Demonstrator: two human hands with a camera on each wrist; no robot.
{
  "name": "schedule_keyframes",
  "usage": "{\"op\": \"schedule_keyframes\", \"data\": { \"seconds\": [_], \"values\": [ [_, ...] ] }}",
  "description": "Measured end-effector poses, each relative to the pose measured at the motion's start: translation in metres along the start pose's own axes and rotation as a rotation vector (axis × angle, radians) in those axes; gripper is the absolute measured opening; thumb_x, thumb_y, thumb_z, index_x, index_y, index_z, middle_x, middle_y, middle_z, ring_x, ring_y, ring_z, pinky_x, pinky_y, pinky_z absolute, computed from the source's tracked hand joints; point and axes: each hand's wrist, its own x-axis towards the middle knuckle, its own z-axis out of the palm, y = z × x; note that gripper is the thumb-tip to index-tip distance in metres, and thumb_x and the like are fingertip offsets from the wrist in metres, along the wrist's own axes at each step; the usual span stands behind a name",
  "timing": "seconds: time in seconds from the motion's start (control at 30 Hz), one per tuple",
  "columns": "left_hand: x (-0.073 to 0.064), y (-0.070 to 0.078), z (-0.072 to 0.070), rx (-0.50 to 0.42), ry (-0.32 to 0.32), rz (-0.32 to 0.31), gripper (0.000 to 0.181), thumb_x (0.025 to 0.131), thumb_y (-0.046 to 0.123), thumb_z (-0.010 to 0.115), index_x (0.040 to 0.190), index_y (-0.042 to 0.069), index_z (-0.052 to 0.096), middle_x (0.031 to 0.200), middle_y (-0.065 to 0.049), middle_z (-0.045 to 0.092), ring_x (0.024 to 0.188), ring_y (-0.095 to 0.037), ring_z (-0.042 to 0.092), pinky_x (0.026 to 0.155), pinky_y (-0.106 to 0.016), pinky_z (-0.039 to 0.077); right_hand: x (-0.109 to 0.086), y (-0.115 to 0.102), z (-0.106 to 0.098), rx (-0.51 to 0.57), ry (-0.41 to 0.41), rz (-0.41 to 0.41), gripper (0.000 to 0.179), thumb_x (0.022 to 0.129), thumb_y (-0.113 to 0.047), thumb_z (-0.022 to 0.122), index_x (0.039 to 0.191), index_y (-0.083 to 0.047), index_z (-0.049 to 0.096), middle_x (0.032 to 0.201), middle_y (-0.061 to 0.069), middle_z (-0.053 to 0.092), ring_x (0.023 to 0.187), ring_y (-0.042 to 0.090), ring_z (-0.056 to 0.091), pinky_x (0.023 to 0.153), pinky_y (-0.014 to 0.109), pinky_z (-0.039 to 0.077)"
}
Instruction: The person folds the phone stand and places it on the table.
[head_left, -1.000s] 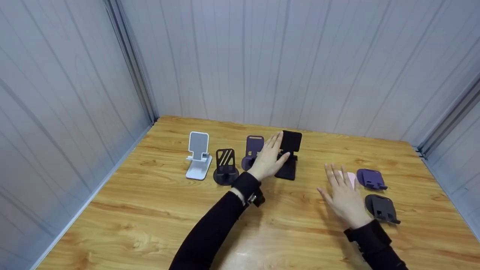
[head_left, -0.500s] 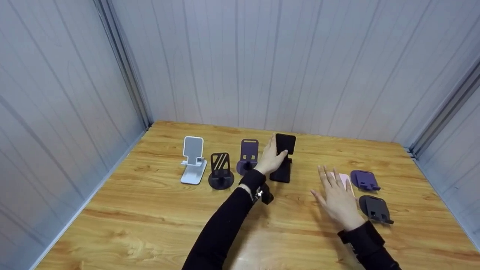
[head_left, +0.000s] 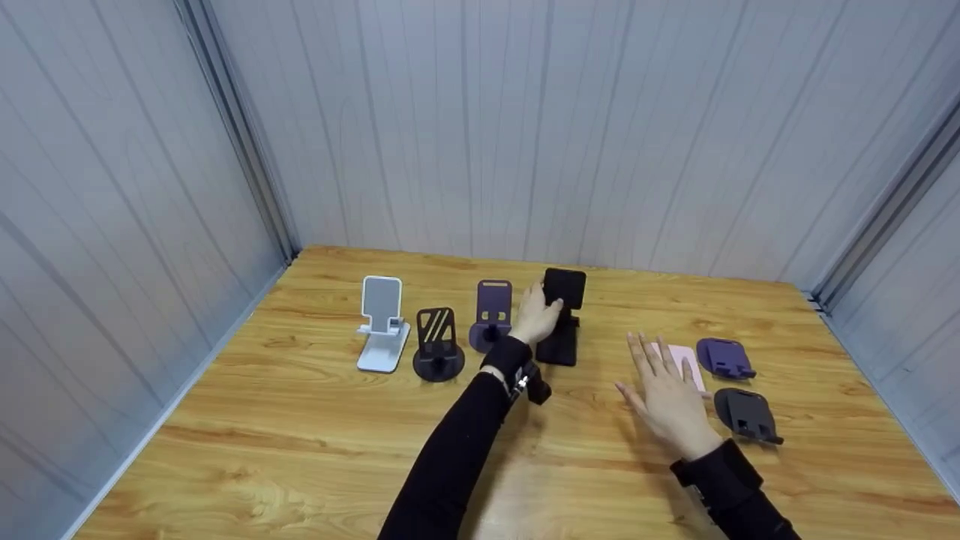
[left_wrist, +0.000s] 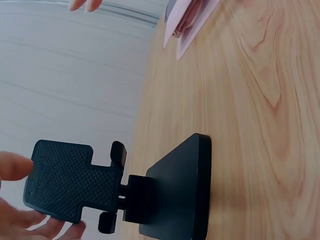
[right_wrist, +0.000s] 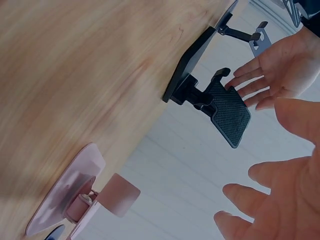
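Observation:
My left hand (head_left: 538, 315) is at a black phone stand (head_left: 557, 346). In the left wrist view, its thumb is at the edge of the stand's textured plate (left_wrist: 65, 175), and the other fingers reach behind it. The stand is upright on its flat base (left_wrist: 180, 190). My right hand (head_left: 669, 405) is spread, palm down, above a pink phone stand (head_left: 684, 364) and partly covers it. From the right wrist view, the fingers are apart and hold nothing; the pink stand (right_wrist: 75, 195) is folded low, beside the hand.
Left of the black stand are unfolded ones: a purple stand (head_left: 493, 304), a black slotted stand (head_left: 437, 337) and a white stand (head_left: 383, 322). A folded purple stand (head_left: 724, 358) and a folded dark grey stand (head_left: 748, 414) lie on the right. Pale panels (head_left: 465, 135) enclose the wooden table (head_left: 315, 450).
My left hand has moved from in front of the black stand to around its plate's left edge. My right hand stays spread above the pink stand. The head view has shifted slightly.

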Motion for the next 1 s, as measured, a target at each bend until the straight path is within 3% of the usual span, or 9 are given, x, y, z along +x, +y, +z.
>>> {"op": "schedule_keyframes", "data": {
  "seconds": [0.1,0.2,0.43,0.67,0.8,1.0],
  "values": [
    [0.0,-0.001,0.003,-0.034,0.059,-0.005,0.057,0.108,0.008,0.051,0.157,-0.013,0.031,0.161,-0.035,0.035,0.153,-0.044,0.035,0.128,-0.047,0.031,0.001,-0.001,0.001,0.003,0.003,-0.003,0.072,0.107,-0.028,0.063,0.162,0.005,0.032,0.166,0.03,0.035,0.155,0.053,0.025,0.121,0.077,0.02],
    [0.0,-0.003,0.007,-0.037,0.125,0.037,0.047,0.107,0.003,0.052,0.148,-0.015,0.037,0.153,-0.036,0.042,0.148,-0.046,0.04,0.125,-0.048,0.035,0.002,-0.002,0.001,0.005,-0.004,0.0,0.072,0.107,-0.028,0.064,0.162,0.005,0.032,0.166,0.03,0.034,0.155,0.053,0.025,0.122,0.077,0.019],
    [0.0,-0.007,0.013,-0.021,0.255,0.184,0.009,0.104,-0.001,0.06,0.11,-0.006,0.054,0.108,-0.025,0.064,0.109,-0.041,0.067,0.096,-0.041,0.057,0.001,-0.002,0.001,0.016,-0.018,0.006,0.073,0.106,-0.026,0.064,0.163,0.006,0.032,0.166,0.03,0.034,0.156,0.052,0.023,0.122,0.077,0.018],
    [-0.001,-0.008,0.009,-0.161,0.233,0.158,0.01,0.1,-0.002,0.069,0.101,-0.007,0.061,0.107,-0.024,0.069,0.099,-0.038,0.073,0.085,-0.033,0.062,0.002,-0.003,0.003,0.025,-0.031,0.002,0.072,0.107,-0.027,0.063,0.163,0.006,0.031,0.166,0.031,0.034,0.156,0.052,0.022,0.122,0.077,0.017],
    [-0.002,-0.007,0.007,-0.189,0.228,0.144,0.01,0.099,-0.001,0.07,0.101,-0.007,0.063,0.106,-0.022,0.069,0.097,-0.036,0.072,0.082,-0.03,0.061,0.003,-0.003,0.005,0.023,-0.038,0.001,0.072,0.107,-0.027,0.062,0.163,0.006,0.031,0.166,0.031,0.034,0.156,0.052,0.022,0.122,0.076,0.018],
    [-0.007,0.006,0.001,-0.187,0.226,0.19,0.011,0.099,0.001,0.073,0.103,-0.007,0.066,0.107,-0.022,0.072,0.1,-0.034,0.075,0.082,-0.028,0.063,0.002,-0.005,0.005,0.028,-0.042,-0.001,0.073,0.107,-0.027,0.063,0.162,0.007,0.031,0.163,0.034,0.037,0.155,0.053,0.025,0.122,0.076,0.022]
  ]
}}
